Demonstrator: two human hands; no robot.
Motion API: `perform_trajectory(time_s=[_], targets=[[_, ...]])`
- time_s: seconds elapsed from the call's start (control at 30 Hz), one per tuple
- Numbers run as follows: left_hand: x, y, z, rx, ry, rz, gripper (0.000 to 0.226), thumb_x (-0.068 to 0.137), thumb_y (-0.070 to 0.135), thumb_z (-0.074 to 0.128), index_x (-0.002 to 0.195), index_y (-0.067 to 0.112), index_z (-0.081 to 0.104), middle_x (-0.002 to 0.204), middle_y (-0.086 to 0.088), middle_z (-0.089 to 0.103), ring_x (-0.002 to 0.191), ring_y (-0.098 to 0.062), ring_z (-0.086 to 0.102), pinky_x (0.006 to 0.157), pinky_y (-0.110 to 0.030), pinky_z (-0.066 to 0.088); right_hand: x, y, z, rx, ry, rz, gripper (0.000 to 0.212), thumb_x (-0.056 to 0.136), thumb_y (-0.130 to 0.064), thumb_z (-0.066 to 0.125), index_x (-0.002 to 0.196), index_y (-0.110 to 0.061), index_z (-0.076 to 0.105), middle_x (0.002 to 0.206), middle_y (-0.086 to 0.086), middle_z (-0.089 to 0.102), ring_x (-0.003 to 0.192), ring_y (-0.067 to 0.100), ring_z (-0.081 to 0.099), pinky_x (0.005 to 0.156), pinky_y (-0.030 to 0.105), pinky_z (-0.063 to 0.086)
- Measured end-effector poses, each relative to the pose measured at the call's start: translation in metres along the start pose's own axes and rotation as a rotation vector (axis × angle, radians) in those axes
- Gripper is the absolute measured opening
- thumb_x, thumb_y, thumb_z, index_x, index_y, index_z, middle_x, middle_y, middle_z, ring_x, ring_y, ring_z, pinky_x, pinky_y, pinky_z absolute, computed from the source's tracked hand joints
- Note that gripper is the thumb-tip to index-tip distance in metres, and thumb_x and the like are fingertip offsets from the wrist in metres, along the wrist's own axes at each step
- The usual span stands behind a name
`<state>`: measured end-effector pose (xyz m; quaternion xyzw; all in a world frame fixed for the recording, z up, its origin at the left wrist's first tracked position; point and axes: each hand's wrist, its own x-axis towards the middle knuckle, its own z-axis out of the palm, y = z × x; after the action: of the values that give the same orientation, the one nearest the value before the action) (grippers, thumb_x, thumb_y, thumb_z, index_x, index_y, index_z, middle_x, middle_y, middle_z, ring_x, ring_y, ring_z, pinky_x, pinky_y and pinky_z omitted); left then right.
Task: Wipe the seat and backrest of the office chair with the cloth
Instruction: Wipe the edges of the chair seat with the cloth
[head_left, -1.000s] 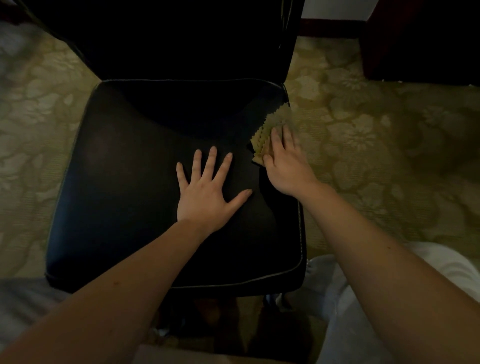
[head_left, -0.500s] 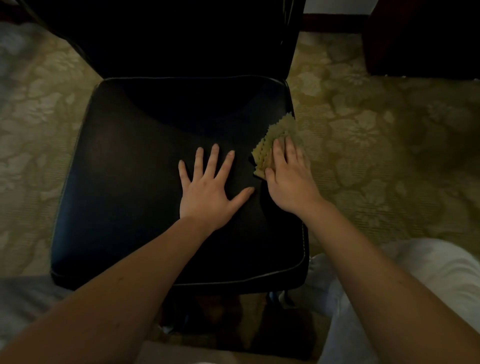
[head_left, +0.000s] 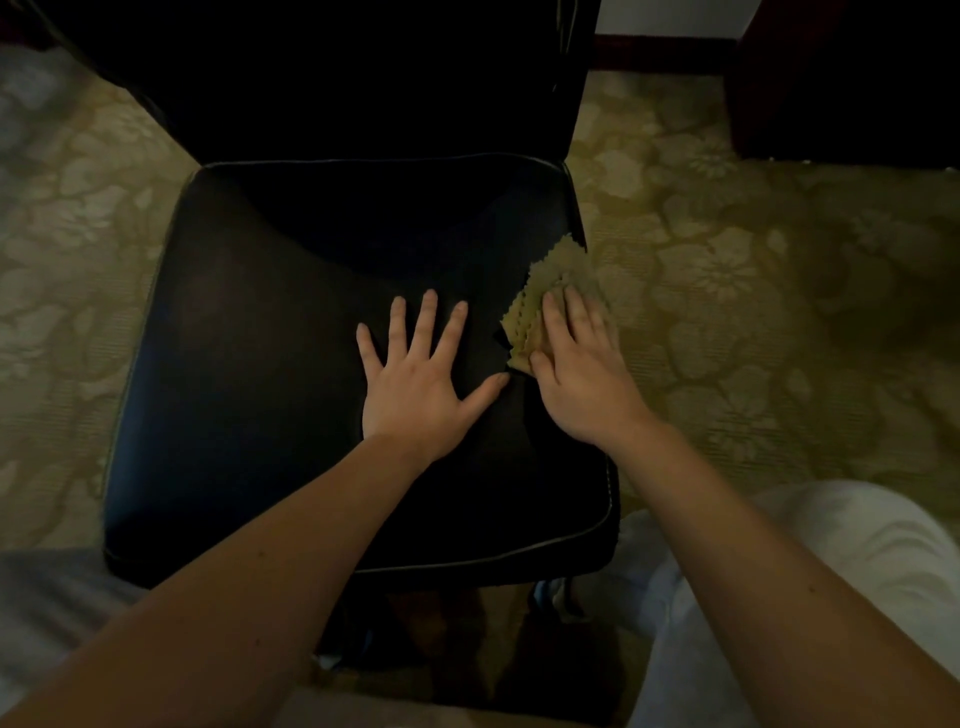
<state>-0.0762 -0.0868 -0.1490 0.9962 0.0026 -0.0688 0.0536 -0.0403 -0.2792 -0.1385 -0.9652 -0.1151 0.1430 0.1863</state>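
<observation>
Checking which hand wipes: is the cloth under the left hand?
No, the right hand presses the cloth; the left hand lies on the seat.

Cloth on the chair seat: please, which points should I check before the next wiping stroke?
1. Cloth under right hand: ok, fingers lie flat on it.
2. Cloth fully on seat: cannot tell, it sits at the right edge.
3. Left hand steadying seat: ok, flat near the middle.
4. Path leftward free: not ok, left thumb is beside the cloth.
5. Backrest clean: cannot tell, too dark.
</observation>
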Motion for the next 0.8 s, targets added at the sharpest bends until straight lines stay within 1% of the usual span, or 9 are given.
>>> perform_trajectory(time_s=[0.1,0.23,0.33,0.5,0.6,0.7,0.8], targets=[[0.0,0.0,0.0,-0.006,0.01,0.001,0.09,0.087,0.086,0.01,0.161,0.038,-0.002,0.171,0.001,-0.005,0.156,-0.029,-0.01,0.122,-0.064,-0.004,0.011,0.0,-0.005,0.002,-0.006,0.002,0.066,0.106,-0.037,0.032,0.16,-0.017,0.0,0.167,0.01,-0.007,0.154,0.029,-0.009,0.125,0.045,-0.003],[0.001,0.001,0.001,0.002,0.008,-0.01,0.088,0.088,0.086,0.011,0.161,0.038,-0.003,0.171,0.002,-0.005,0.156,-0.029,-0.011,0.122,-0.063,-0.005,0.035,0.002,-0.014,0.018,-0.017,0.004,0.067,0.105,-0.036,0.033,0.16,-0.016,0.0,0.168,0.01,-0.006,0.154,0.03,-0.008,0.125,0.047,0.0],[0.001,0.002,0.0,0.008,0.002,-0.01,0.09,0.086,0.086,0.007,0.161,0.037,-0.003,0.171,0.001,-0.006,0.156,-0.029,-0.011,0.122,-0.064,-0.004,0.044,0.001,-0.019,0.04,-0.024,0.017,0.067,0.106,-0.037,0.033,0.16,-0.017,0.0,0.168,0.009,-0.008,0.154,0.029,-0.009,0.125,0.046,0.0],[0.001,0.002,0.0,0.008,0.006,-0.015,0.091,0.086,0.087,0.007,0.161,0.037,-0.003,0.171,0.001,-0.005,0.156,-0.029,-0.011,0.122,-0.064,-0.004,0.017,0.001,-0.014,0.07,-0.001,0.012,0.066,0.106,-0.037,0.033,0.16,-0.018,0.0,0.168,0.007,-0.007,0.154,0.026,-0.008,0.125,0.042,-0.002],[0.0,0.001,0.0,0.012,-0.002,-0.009,0.092,0.084,0.087,0.004,0.161,0.038,-0.005,0.171,0.001,-0.006,0.156,-0.029,-0.011,0.122,-0.064,-0.003,-0.008,0.001,-0.006,0.062,-0.004,0.017,0.068,0.106,-0.038,0.033,0.16,-0.019,-0.002,0.168,0.006,-0.007,0.154,0.026,-0.009,0.126,0.044,0.0],[-0.001,0.0,0.0,0.008,0.011,-0.001,0.091,0.085,0.086,0.005,0.161,0.037,-0.003,0.171,0.0,-0.004,0.157,-0.029,-0.01,0.122,-0.064,-0.002,-0.012,0.0,-0.002,0.038,-0.026,0.024,0.068,0.106,-0.038,0.034,0.16,-0.018,-0.002,0.168,0.008,-0.008,0.154,0.027,-0.011,0.125,0.046,0.0],[0.0,0.001,0.0,0.0,0.005,-0.005,0.092,0.084,0.087,0.003,0.161,0.037,-0.003,0.171,0.001,-0.005,0.156,-0.029,-0.011,0.122,-0.063,-0.004,0.0,-0.001,-0.009,0.053,-0.041,0.013,0.068,0.106,-0.037,0.034,0.16,-0.018,-0.003,0.167,0.007,-0.01,0.153,0.026,-0.012,0.125,0.04,-0.006]])
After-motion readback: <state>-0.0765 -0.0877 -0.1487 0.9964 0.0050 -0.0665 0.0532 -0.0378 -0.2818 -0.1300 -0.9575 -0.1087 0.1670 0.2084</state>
